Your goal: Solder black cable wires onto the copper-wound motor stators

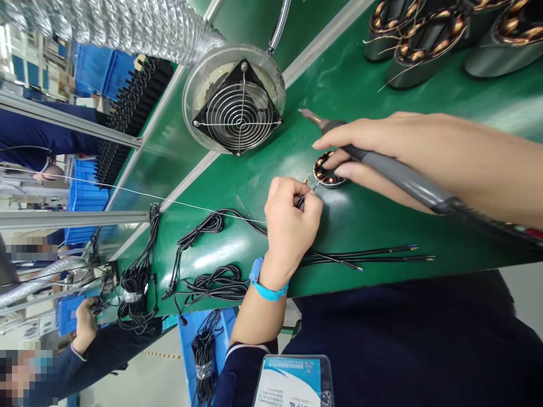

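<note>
My left hand (292, 217) is pinched shut on the end of a black wire (254, 225), holding it against a small copper-wound stator (327, 169) that lies on the green bench mat (352, 85). A blue strap circles that wrist. My right hand (382, 148) is closed round a grey soldering iron (407, 182); its fingertips rest on the stator and the iron's tip (306, 115) points away to the left, above the mat. A thin solder wire (148, 195) runs in from the left toward my left hand.
A round fume fan (237, 107) on a silver duct (127, 22) stands just behind the stator. Coiled black cables (214, 280) and loose leads (373, 254) lie on the mat's near edge. Larger stators (424, 39) sit at the far right. Another person's hand (85, 325) works lower left.
</note>
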### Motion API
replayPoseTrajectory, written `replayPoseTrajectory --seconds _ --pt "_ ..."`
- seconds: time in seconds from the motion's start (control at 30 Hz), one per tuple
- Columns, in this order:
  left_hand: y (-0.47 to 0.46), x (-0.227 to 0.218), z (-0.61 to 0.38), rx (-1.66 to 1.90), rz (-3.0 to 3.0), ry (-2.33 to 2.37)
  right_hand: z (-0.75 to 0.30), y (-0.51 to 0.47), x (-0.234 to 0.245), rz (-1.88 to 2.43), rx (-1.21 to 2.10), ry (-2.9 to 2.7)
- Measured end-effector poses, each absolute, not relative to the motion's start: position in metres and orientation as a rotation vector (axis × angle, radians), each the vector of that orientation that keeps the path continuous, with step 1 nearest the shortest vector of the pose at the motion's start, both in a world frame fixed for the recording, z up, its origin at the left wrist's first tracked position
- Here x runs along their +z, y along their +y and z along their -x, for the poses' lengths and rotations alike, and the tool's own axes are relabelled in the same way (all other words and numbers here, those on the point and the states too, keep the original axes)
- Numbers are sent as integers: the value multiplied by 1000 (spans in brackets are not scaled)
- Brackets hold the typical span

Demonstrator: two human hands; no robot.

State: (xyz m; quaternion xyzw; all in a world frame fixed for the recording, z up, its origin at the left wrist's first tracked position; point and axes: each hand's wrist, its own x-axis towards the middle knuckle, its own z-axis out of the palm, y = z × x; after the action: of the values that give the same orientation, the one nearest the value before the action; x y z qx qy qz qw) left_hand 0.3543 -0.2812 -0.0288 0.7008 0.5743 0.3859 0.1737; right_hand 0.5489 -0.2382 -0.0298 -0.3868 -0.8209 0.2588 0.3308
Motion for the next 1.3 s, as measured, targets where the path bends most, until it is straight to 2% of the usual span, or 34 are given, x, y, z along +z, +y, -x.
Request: replayPoseTrajectory --seconds 0.17,0.33,0.6,0.77,1.1,1.3 --pt "-281 -29 -354 1100 -1986 1619 -530 -234 -52 979 651 -2044" --pt "-283 -30 -351 1104 -1905 1586 -527 -240 -53 964 655 -2054" --pt "-275 -22 -329 658 -1040 1333 -523 -233 -67 867 579 -2103" --pt "-268 -19 -327 902 -806 1329 -518 -237 -70 804 486 -2097" --pt "-267 -15 -339 923 -897 1452 -527 -238 -64 784 597 -2115" --pt "-267 -14 -341 885 -976 1459 -522 -239 -67 745 479 -2065"
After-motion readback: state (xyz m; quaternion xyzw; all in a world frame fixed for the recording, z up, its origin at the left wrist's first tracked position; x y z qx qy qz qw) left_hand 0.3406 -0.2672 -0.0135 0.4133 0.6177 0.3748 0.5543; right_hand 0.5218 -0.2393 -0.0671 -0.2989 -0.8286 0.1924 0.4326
